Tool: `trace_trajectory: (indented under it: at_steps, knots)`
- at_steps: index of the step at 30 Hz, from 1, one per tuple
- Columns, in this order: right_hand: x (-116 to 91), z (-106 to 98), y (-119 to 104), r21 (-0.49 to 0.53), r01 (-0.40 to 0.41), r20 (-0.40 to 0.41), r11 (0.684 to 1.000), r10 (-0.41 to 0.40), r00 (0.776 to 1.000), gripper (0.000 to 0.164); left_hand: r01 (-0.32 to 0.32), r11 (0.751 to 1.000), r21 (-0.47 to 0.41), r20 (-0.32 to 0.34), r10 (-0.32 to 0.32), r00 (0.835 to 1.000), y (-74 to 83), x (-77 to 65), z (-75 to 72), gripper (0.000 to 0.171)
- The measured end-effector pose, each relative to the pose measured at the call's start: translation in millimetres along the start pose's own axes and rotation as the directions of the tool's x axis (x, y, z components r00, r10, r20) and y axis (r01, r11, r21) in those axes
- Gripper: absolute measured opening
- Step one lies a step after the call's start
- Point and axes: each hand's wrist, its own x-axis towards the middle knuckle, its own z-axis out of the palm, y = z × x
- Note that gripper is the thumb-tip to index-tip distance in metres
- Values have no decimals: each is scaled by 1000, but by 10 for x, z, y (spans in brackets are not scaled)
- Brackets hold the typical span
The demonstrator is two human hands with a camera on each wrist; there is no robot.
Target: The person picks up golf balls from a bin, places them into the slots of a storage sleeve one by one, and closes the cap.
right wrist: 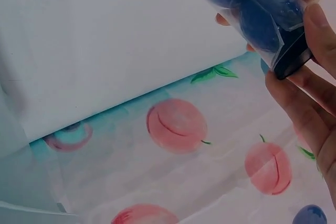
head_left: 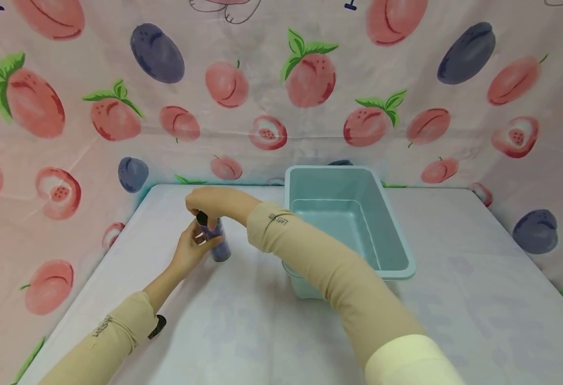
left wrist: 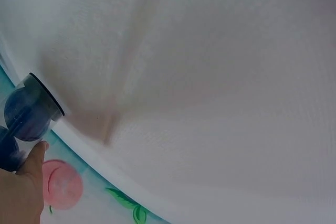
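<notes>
A clear tube of dark blue balls, with a black cap on its upper end, leans slightly over the left part of the table. Around its middle, my left hand grips the tube, thumb across the near side. My right hand comes over from the right and holds the black cap between thumb and fingers. Close up in the right wrist view, the cap sits at the tube's end with the right fingers around it. The left wrist view catches the tube's other end and the left thumb.
A pale blue-green plastic basin stands right of the tube, partly behind my right forearm. A white cloth covers the table. Behind and at the sides hangs a fruit-printed curtain.
</notes>
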Motion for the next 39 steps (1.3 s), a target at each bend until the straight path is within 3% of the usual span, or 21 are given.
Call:
trace_trajectory:
  at_steps: [13, 19, 22, 26, 28, 32, 35, 39]
  knots:
    - [-11, 10, 51, -5, 23, -6, 1000, -23, 1000, 40, 51, 999, 13, 18, -52, 998, 52, 24, -34, 56]
    - [-71, -47, 95, 22, -15, 74, 1000, 14, 997, 66, 77, 997, 14, 47, -77, 996, 131, 33, -77, 55]
    - [-137, -101, 145, 19, -51, 117, 999, 49, 992, 70, 93, 996, 0, 70, -93, 993, 183, 20, -76, 62]
    - [-229, -136, 226, -14, -55, 152, 998, 56, 987, 66, 94, 995, 20, 7, -94, 996, 252, -36, -88, 73]
    - [-271, -128, 262, -33, -55, 168, 998, 60, 984, 64, 56, 997, 56, -58, -53, 997, 287, -78, -115, 74]
    - [-345, -79, 313, -55, -55, 201, 997, 65, 977, 60, -101, 976, 195, -123, 127, 984, 347, -167, -194, 62]
    - [-387, -35, 334, -57, -53, 224, 997, 65, 972, 58, -201, 927, 316, -97, 243, 965, 376, -209, -245, 53]
    - [-428, 4, 355, -45, -52, 249, 998, 61, 967, 59, -292, 835, 466, -32, 346, 938, 396, -222, -304, 48]
